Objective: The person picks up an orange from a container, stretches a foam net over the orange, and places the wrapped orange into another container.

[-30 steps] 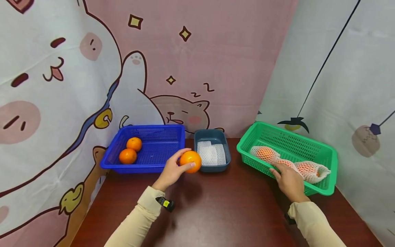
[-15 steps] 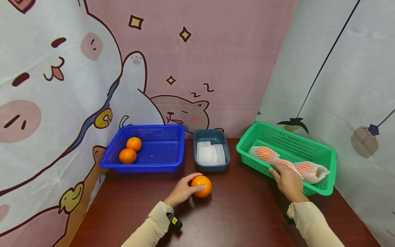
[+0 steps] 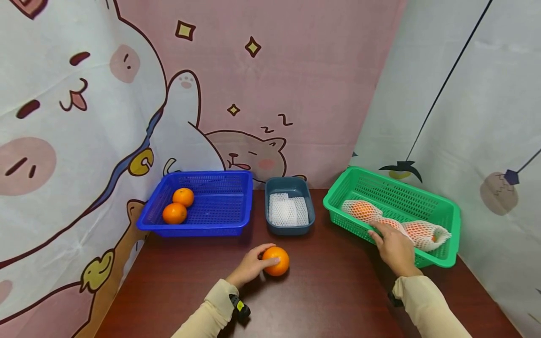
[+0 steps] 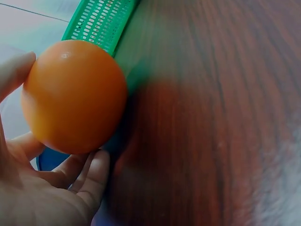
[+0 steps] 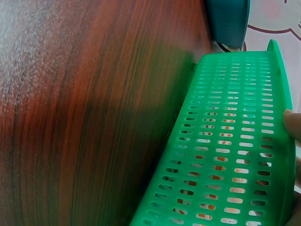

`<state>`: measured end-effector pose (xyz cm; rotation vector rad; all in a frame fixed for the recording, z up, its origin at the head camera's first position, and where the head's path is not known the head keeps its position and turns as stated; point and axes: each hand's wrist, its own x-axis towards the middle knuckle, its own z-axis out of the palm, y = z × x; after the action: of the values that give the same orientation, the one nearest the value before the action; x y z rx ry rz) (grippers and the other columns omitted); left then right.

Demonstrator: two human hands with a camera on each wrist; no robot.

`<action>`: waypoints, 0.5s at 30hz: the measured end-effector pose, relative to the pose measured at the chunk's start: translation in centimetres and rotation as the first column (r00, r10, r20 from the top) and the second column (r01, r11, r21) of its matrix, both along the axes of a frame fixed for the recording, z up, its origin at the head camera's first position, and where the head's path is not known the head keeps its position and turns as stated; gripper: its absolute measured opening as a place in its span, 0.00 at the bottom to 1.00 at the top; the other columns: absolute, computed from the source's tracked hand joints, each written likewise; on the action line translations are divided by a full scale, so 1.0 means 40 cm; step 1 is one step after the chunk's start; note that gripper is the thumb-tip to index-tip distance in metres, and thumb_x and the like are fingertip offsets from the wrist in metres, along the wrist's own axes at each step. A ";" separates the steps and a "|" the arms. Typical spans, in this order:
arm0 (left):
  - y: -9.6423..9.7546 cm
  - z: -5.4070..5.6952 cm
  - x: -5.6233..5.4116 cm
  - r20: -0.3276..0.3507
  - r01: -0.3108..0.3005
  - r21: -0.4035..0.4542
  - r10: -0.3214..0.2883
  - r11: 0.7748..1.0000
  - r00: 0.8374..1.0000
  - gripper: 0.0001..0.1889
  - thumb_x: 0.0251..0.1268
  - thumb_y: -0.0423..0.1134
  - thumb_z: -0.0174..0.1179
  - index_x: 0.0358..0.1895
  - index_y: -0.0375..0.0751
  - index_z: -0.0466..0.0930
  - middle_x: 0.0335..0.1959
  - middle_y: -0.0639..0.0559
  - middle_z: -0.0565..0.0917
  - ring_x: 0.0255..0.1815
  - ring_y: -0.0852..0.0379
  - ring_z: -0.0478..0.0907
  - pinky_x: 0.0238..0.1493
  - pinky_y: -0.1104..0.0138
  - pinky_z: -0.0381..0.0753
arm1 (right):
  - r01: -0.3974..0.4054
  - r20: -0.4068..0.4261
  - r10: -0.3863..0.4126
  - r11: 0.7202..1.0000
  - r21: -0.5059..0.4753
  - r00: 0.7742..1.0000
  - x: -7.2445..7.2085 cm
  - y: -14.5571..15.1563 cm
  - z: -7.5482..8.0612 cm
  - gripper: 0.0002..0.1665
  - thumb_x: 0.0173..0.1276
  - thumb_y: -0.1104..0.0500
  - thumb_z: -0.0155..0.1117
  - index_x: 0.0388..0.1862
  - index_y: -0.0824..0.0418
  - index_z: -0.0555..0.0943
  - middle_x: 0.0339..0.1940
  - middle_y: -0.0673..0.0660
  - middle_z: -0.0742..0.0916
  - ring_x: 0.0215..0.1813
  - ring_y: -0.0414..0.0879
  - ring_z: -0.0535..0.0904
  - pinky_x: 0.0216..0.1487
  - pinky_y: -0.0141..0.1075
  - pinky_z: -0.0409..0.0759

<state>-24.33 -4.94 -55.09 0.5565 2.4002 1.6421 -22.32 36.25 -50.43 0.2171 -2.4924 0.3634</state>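
On the dark wood table, near its middle, sits an orange (image 3: pixel 281 263). My left hand (image 3: pixel 249 267) holds it from the left, thumb and fingers around its sides; the left wrist view shows the orange (image 4: pixel 75 96) between them. To the right, my right hand (image 3: pixel 397 252) lies over the near rim of a green basket (image 3: pixel 405 192). Its fingers reach inside beside fruit in white foam nets (image 3: pixel 361 210), and its fingertips are partly hidden. In the right wrist view the thumb (image 5: pixel 291 123) touches the basket rim.
A blue basket (image 3: pixel 194 231) with two bare oranges (image 3: pixel 175 213) stands at the back left. Between the baskets is a small dark teal container (image 3: pixel 291 230) holding white foam nets (image 3: pixel 284 212). A printed cloth (image 3: pixel 321 94) hangs close behind them.
My left hand has brought the orange down from beside the teal container, toward me and slightly right, onto the table. The right hand and the baskets have stayed put.
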 end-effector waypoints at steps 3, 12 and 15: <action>-0.003 0.000 -0.004 -0.012 -0.006 -0.005 0.006 1.000 1.000 0.28 0.60 0.46 0.66 0.60 0.35 0.76 0.53 0.45 0.80 0.53 0.46 0.75 0.54 0.53 0.71 | 0.002 0.003 -0.002 1.000 0.003 1.000 0.000 -0.001 0.001 0.22 0.58 0.59 0.73 0.53 0.60 0.83 0.46 0.66 0.86 0.25 0.58 0.80 0.17 0.48 0.71; -0.011 0.001 -0.010 -0.010 -0.021 0.001 0.021 1.000 1.000 0.28 0.62 0.49 0.65 0.61 0.35 0.75 0.56 0.45 0.79 0.56 0.46 0.73 0.59 0.49 0.67 | 0.008 0.017 -0.008 1.000 0.000 1.000 0.004 -0.004 0.005 0.22 0.59 0.59 0.72 0.53 0.60 0.83 0.47 0.66 0.86 0.27 0.59 0.80 0.18 0.48 0.71; -0.015 0.009 -0.007 -0.033 -0.035 0.012 0.036 0.999 0.999 0.28 0.62 0.48 0.65 0.61 0.34 0.74 0.55 0.42 0.79 0.55 0.44 0.75 0.57 0.49 0.70 | 0.003 0.019 -0.003 1.000 0.000 1.000 0.004 -0.004 0.005 0.21 0.60 0.59 0.72 0.53 0.59 0.82 0.48 0.65 0.86 0.27 0.58 0.80 0.17 0.47 0.71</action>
<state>-24.61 -5.52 -54.72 0.5499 2.4393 1.6746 -22.15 36.07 -50.24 0.2114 -2.5107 0.3659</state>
